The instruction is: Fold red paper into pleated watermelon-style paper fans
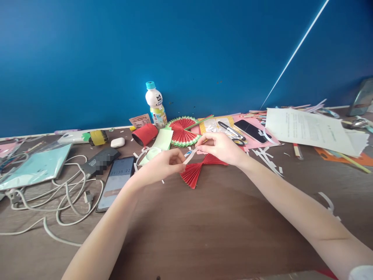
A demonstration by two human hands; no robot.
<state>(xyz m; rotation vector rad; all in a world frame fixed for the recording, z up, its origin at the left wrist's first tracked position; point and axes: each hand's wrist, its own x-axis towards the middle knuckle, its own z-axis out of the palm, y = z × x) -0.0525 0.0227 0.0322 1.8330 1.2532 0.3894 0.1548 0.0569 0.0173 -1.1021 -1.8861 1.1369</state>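
Between my two hands a short, narrow white strip (pixel 190 156), which looks like tape or paper, is held up with a small blue mark near it. The fingers of my left hand (pixel 163 165) pinch its lower left end. At the upper right end, my right hand (pixel 220 147) is closed in a pinch. Just beneath them lies a red pleated paper piece (pixel 192 174) with a green edge, spread out like a bow and partly hidden by my hands. Behind it a round red paper fan (pixel 181 132) with a green and white rim lies open.
A bottle (pixel 155 105) stands by the blue wall, near a red cup-like roll (pixel 145 134). To the left are a lit phone (pixel 115 182), white cables (pixel 65 194) and a power bank (pixel 100 160). Rightward lie a dark phone (pixel 252 130), scissors (pixel 238 141), paper strips (pixel 268 161) and printed sheets (pixel 309 130).
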